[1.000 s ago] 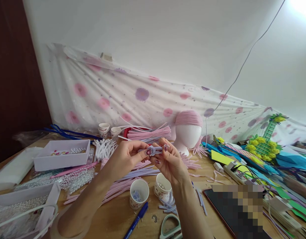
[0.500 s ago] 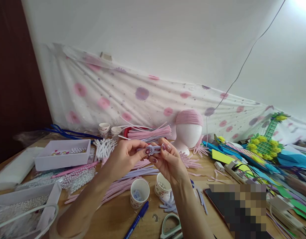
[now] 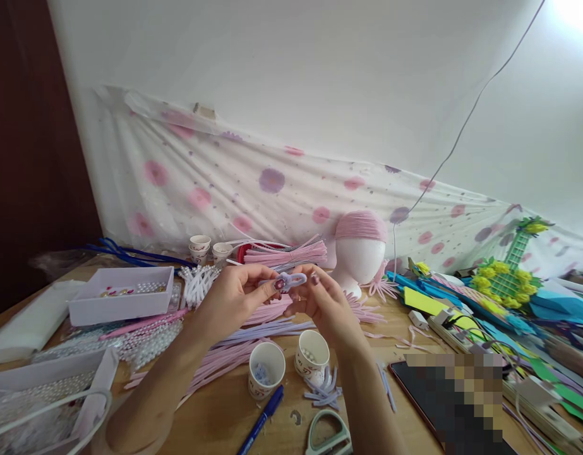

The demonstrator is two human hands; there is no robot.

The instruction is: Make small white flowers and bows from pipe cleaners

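Observation:
My left hand (image 3: pixel 234 300) pinches a lilac pipe cleaner (image 3: pixel 297 279) bent into a small looped shape, between thumb and fingertips. Its open loop points right, toward my right hand (image 3: pixel 326 306). That hand is beside the loop with thumb and fingers apart; whether a hidden fingertip touches the loop I cannot see. Below the hands stand a paper cup (image 3: pixel 266 370) with small lilac pieces inside and another paper cup (image 3: pixel 311 356) holding white beads. Short lilac pipe cleaner pieces (image 3: pixel 324 392) lie by the second cup. Long pink pipe cleaners (image 3: pixel 220 363) are spread beneath my left forearm.
A blue pen (image 3: pixel 260 420), scissors (image 3: pixel 328 433) and a phone (image 3: pixel 428 398) lie near the front. White boxes (image 3: pixel 120 303) and bagged beads are at left. Behind my hands stands a foam head (image 3: pixel 360 259). At right are a power strip (image 3: pixel 532 398) and another person's hand (image 3: pixel 568 357).
My right hand's thumb and fingers have come off the pipe cleaner and moved slightly right, baring its loop. My left hand keeps its pinch.

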